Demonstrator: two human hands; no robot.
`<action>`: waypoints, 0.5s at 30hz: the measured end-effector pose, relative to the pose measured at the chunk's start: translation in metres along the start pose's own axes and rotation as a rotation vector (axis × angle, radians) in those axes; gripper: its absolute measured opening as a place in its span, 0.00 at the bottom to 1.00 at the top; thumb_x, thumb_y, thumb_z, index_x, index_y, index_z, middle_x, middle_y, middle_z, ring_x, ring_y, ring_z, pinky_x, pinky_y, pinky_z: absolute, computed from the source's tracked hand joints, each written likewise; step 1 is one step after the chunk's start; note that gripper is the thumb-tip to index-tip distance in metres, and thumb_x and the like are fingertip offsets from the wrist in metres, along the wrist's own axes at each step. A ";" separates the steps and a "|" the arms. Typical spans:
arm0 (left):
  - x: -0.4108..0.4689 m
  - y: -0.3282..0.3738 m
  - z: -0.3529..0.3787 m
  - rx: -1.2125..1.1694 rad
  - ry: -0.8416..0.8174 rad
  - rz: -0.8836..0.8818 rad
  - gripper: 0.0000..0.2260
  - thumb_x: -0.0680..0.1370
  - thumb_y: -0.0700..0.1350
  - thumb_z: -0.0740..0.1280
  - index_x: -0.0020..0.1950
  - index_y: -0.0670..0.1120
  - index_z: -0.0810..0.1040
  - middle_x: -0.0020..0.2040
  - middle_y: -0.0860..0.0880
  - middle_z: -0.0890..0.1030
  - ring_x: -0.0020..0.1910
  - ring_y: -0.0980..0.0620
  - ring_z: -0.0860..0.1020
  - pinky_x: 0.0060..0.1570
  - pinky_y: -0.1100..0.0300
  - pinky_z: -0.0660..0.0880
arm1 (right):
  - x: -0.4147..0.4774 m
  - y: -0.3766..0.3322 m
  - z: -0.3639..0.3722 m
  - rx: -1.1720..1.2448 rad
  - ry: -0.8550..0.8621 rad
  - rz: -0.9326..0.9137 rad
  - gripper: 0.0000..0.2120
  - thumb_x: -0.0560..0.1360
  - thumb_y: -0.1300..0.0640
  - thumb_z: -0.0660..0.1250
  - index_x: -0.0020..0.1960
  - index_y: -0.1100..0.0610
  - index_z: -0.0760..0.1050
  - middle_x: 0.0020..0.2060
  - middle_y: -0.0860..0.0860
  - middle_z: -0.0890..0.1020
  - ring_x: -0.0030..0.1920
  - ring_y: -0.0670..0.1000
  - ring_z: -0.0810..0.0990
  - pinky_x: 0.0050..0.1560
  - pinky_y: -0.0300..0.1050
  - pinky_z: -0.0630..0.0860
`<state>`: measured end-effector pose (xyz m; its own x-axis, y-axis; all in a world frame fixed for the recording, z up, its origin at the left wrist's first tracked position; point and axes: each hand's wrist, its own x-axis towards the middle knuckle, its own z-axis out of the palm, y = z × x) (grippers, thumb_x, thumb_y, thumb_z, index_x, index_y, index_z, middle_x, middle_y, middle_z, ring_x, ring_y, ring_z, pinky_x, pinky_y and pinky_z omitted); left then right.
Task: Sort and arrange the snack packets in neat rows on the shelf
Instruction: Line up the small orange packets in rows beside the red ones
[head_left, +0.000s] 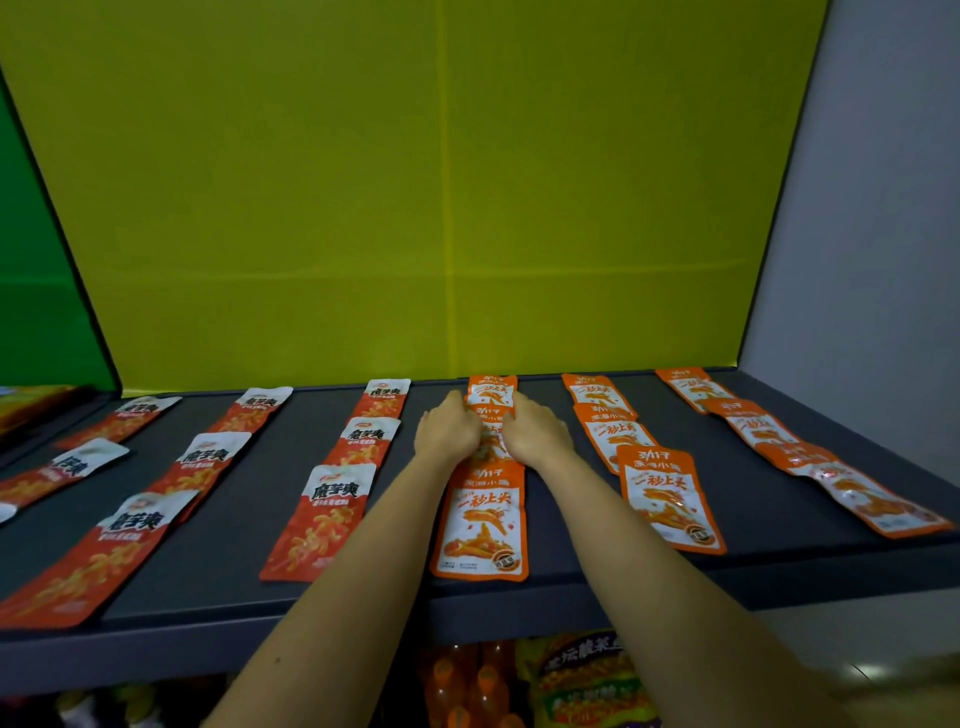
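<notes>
Flat snack packets lie in rows running front to back on the dark grey shelf (234, 582). Red-and-white packets (322, 525) fill the left rows; orange-and-white packets (670, 499) fill the right rows. Both my hands reach to the middle orange row. My left hand (449, 428) and my right hand (535, 428) lie flat with straight fingers on either side of the middle packet (491, 441) of that row, touching its edges. The rear packet (491, 392) lies just beyond my fingertips. The front packet (483, 525) lies between my forearms.
A yellow-green back panel (441, 182) closes the shelf behind, a pale wall (872, 234) the right side. Below the shelf's front edge stand orange bottles (467, 686) and yellow snack bags (587, 680). Another shelf section with packets (31, 405) adjoins at the left.
</notes>
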<state>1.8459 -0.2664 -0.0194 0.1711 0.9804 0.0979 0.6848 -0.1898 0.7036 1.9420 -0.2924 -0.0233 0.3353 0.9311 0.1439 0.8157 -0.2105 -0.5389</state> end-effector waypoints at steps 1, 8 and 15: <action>-0.003 0.002 -0.003 -0.030 -0.005 -0.010 0.14 0.78 0.39 0.53 0.61 0.36 0.68 0.64 0.36 0.73 0.63 0.38 0.71 0.61 0.49 0.68 | -0.002 -0.002 -0.003 0.048 -0.002 0.010 0.17 0.79 0.59 0.53 0.66 0.61 0.67 0.64 0.60 0.74 0.64 0.61 0.71 0.59 0.51 0.69; -0.066 0.008 -0.041 -0.131 -0.087 0.026 0.08 0.81 0.41 0.53 0.44 0.51 0.64 0.59 0.42 0.69 0.56 0.50 0.68 0.46 0.63 0.57 | -0.065 -0.003 -0.043 0.150 -0.094 -0.073 0.21 0.81 0.53 0.52 0.71 0.62 0.61 0.70 0.58 0.67 0.68 0.58 0.67 0.64 0.48 0.65; -0.125 -0.019 -0.030 0.205 -0.091 0.146 0.18 0.82 0.48 0.52 0.69 0.41 0.63 0.70 0.44 0.67 0.70 0.47 0.64 0.65 0.58 0.59 | -0.114 0.020 -0.022 0.115 -0.156 -0.261 0.19 0.78 0.45 0.56 0.66 0.50 0.66 0.61 0.47 0.75 0.62 0.48 0.72 0.61 0.46 0.70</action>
<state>1.7901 -0.3839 -0.0240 0.3354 0.9347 0.1177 0.7758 -0.3449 0.5283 1.9308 -0.4092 -0.0323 0.0382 0.9854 0.1658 0.8030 0.0685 -0.5920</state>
